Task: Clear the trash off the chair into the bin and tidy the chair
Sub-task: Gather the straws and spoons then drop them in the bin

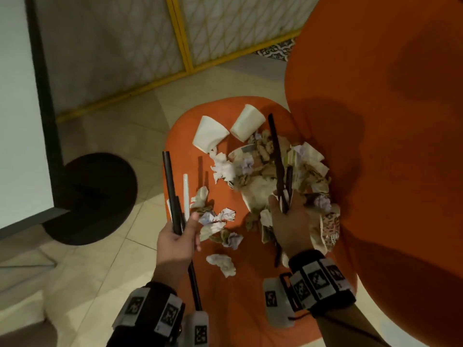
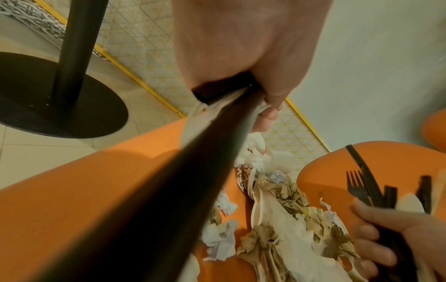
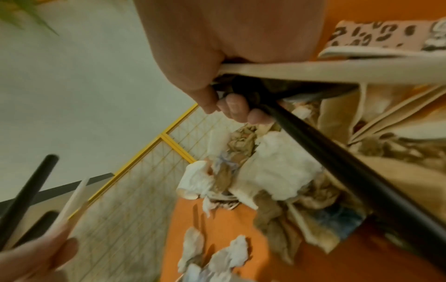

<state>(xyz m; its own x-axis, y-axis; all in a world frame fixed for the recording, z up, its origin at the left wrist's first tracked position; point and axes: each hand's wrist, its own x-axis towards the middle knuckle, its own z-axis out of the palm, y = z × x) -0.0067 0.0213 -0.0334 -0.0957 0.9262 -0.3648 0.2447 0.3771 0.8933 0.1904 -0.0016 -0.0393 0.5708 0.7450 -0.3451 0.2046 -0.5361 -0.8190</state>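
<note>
both hands, left (image 1: 179, 237) and right (image 1: 292, 216), grip black cutlery (image 1: 276, 156) over the littered chair (image 1: 185, 136), gathering it for binning.

The right hand (image 3: 231, 57) grips a black straw (image 3: 337, 171) and cream paper (image 3: 313, 73) above crumpled tissues (image 3: 277, 171) on the orange chair (image 3: 217, 219).

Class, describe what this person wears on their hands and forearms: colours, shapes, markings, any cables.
Both hands are bare, no gloves. Each wrist carries a wide black band, left and right, ringed with grey square tags printed with black-and-white coded patterns. A thin black cord trails from the right band. No sleeves show.
</note>
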